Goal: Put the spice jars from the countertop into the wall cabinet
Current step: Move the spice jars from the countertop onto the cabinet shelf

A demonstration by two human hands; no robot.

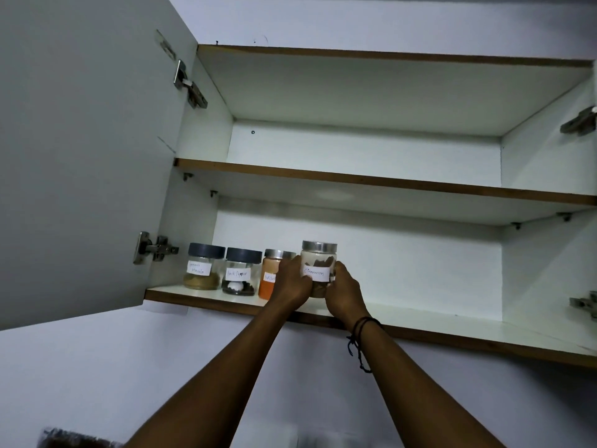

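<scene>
The cinnamon jar [318, 266] sits on the bottom shelf [420, 321] of the wall cabinet [546, 163], gripped from both sides by the left hand [292, 282] and right hand [344, 294], fingers curled round it. To its left stand the orange jar [269, 276], pepper jar [240, 273] and masala jar [203, 270]. The door [84, 150] hangs open at far left.

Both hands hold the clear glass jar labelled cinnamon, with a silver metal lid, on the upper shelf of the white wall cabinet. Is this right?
Not quite. The head view shows both hands, left hand and right hand, holding the clear glass cinnamon jar with a silver metal lid on the lower shelf of the white wall cabinet, not the upper one.
</scene>
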